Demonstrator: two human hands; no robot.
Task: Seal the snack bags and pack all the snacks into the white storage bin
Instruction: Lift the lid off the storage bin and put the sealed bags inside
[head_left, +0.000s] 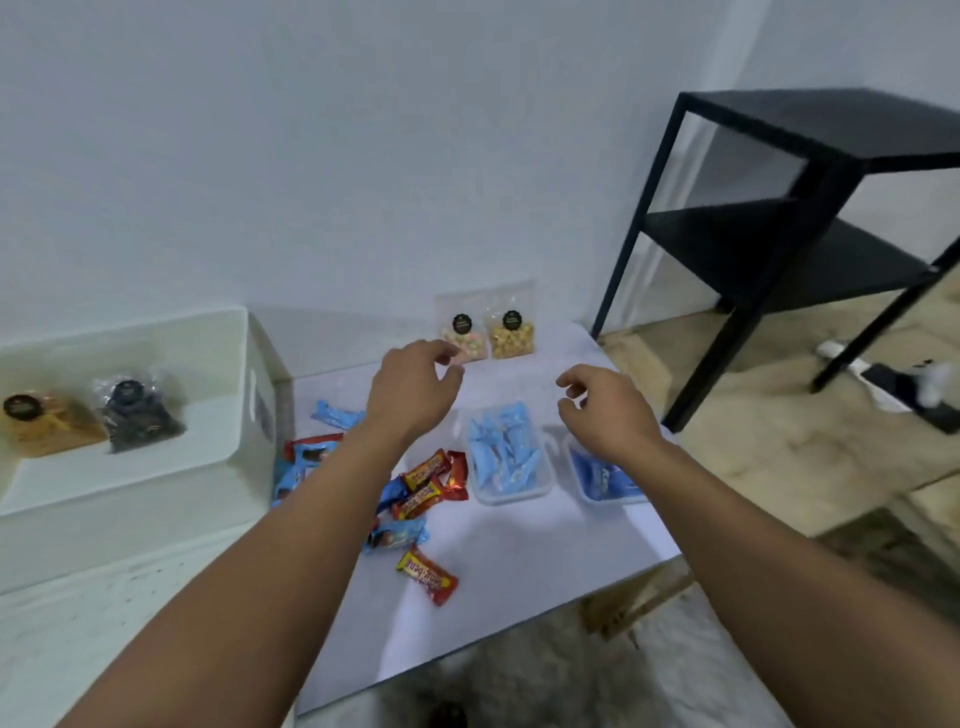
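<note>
Two clear snack bags stand against the wall at the back of the white table (519, 561): a pink-snack bag (464, 332) and a yellow-snack bag (511, 330), each with a round black label. My left hand (410, 389) hovers just in front of the pink bag, fingers loosely curled, holding nothing. My right hand (602, 410) hovers to the right, also empty and relaxed. The white storage bin (228, 374) at the left holds an orange-snack bag (47, 421) and a dark-snack bag (137, 410).
Loose wrapped candy bars (423, 486) in red, orange and blue lie mid-table. Two clear tubs hold blue packets, one in the middle (506, 452) and one under my right wrist (605, 480). A black metal shelf (779, 218) stands at the right on the floor.
</note>
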